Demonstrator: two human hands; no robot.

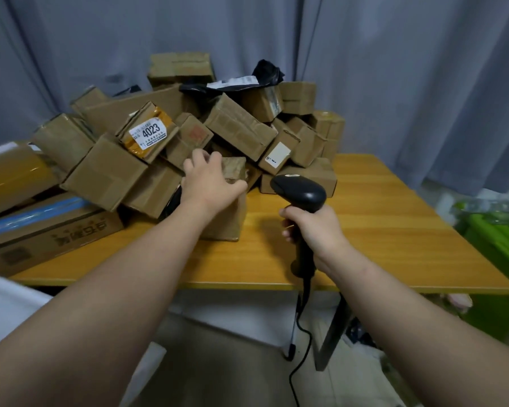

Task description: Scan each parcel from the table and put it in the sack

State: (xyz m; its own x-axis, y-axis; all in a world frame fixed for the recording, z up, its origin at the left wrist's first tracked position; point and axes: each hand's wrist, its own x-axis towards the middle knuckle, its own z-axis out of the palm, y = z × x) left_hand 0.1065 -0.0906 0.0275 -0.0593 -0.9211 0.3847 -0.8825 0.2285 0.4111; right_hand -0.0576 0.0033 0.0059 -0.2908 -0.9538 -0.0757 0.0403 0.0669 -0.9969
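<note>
A heap of brown cardboard parcels (238,127) covers the back and left of the yellow wooden table (379,224). My left hand (210,183) lies on top of a small brown parcel (232,218) at the front of the heap, fingers spread over its top and thumb at its right edge. My right hand (315,230) grips the handle of a black barcode scanner (300,192), whose head points toward the heap. Its cable hangs off the table's front edge. One parcel carries a white label reading 4023 (149,132). No sack is clearly in view.
A long flat box (50,233) and a yellow roll (15,177) lie at the table's left. A black plastic bag (265,74) tops the heap. A green crate (497,245) stands at the right. Grey curtain behind. White fabric (9,306) sits at lower left.
</note>
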